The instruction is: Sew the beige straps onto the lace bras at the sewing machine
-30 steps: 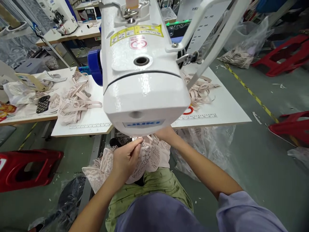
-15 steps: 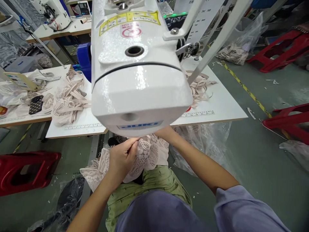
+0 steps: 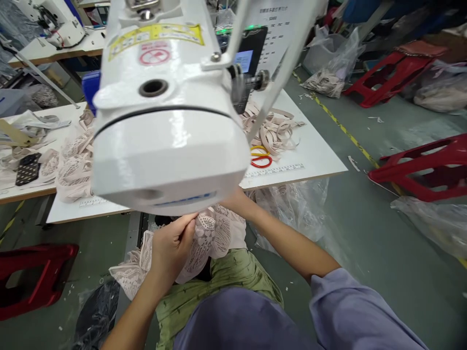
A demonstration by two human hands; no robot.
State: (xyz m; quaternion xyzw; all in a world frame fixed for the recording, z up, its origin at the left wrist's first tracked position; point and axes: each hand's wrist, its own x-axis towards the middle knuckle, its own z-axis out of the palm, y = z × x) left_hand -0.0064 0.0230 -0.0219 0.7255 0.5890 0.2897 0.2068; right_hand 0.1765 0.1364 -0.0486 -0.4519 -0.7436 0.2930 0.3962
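Note:
My left hand [image 3: 171, 248] pinches the edge of a pale pink lace garment [image 3: 211, 238] that lies over my lap, just under the head of a white sewing machine [image 3: 164, 126]. My right forearm reaches forward under the machine head; my right hand is hidden behind it. The lace hangs down to the left over my green trousers.
The white table [image 3: 310, 155] carries a heap of beige straps [image 3: 270, 131], red and yellow rubber bands [image 3: 260, 158] and a lace pile [image 3: 73, 160] at left. Red plastic stools [image 3: 423, 167] stand on the floor on both sides. A clear plastic bag [image 3: 295, 209] hangs by the table edge.
The view has swung to the right, so the machine head sits further left in the picture. My left hand keeps its pinch on the lace and has shifted slightly left and down.

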